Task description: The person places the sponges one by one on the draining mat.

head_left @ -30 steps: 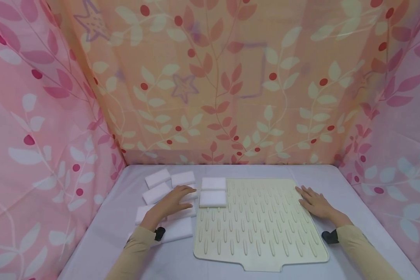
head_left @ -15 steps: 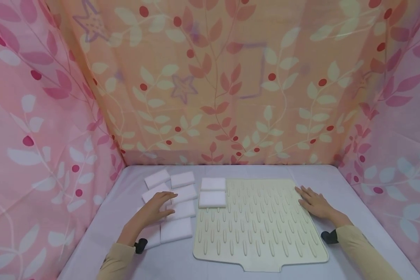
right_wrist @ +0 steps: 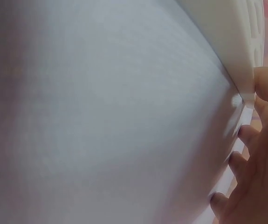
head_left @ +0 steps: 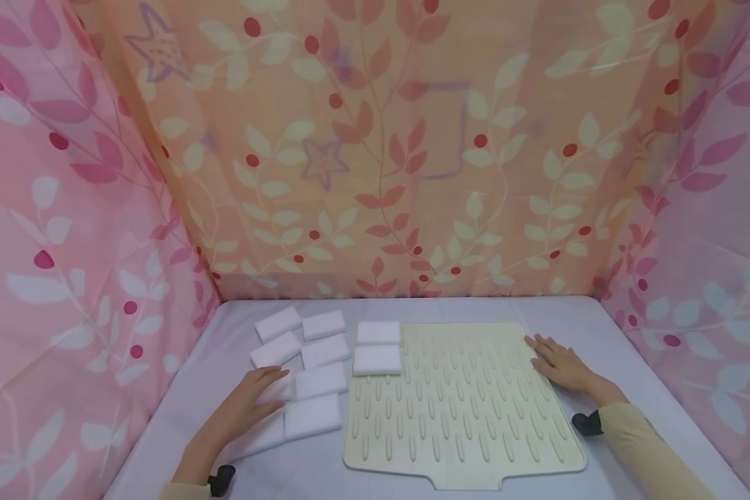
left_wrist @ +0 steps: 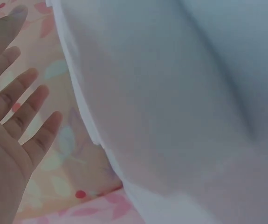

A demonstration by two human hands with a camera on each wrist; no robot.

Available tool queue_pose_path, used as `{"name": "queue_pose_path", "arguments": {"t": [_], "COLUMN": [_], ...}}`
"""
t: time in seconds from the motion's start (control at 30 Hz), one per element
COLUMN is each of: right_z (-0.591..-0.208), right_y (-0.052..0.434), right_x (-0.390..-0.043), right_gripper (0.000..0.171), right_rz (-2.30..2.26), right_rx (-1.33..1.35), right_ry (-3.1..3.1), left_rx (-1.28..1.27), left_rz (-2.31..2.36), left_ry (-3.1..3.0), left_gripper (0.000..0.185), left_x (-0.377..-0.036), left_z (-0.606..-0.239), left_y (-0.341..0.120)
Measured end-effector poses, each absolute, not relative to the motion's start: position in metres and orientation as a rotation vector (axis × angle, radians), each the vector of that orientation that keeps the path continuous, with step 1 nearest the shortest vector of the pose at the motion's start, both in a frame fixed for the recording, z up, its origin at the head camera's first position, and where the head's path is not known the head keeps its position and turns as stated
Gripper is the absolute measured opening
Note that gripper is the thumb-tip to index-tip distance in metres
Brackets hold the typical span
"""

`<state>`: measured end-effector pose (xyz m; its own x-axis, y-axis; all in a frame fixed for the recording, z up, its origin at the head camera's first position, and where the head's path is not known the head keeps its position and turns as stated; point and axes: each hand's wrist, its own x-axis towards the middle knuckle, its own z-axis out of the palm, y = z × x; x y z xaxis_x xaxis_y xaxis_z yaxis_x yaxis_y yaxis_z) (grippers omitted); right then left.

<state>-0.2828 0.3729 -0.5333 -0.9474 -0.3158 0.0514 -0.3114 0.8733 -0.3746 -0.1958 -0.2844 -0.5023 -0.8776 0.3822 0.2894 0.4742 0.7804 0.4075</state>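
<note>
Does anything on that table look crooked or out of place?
Mostly just some crookedness: the loose white blocks left of the cream board lie at differing angles, while the two white blocks on it line up neatly. Nothing looks spilled.

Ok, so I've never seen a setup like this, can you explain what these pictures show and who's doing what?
There's no robot here, just a person's two bare hands. The wide picture comes from a camera on the head, looking forward and down; the two close ones come from cameras on each wrist.

On the white-covered table lies a cream ridged mat with two white foam blocks at its far left corner. More loose foam blocks lie to the mat's left.

The left hand is over those loose blocks, fingers apart; its wrist picture shows an open palm. The right hand is at the mat's right edge. Neither hand appears to hold a block.
</note>
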Motion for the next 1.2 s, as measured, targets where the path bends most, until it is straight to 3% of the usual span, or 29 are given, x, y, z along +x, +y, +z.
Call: {"name": "queue_pose_path", "arguments": {"t": [0.53,1.2], "right_z": [-0.534,-0.539], "right_y": [0.374,0.373], "right_x": [-0.282,-0.284], "right_gripper": [0.056,0.057], "right_rz": [-0.668,-0.668], "right_rx": [-0.523,-0.508], "right_ry": [3.047,3.050], "left_rx": [-0.604,-0.426], "left_rz": [-0.612,-0.607], "left_ry": [-2.628,-2.761], "left_gripper": [0.052,0.070], "left_x": [-0.160,-0.129], "left_z": [-0.520,-0.517], "left_y": [-0.308,-0.325]}}
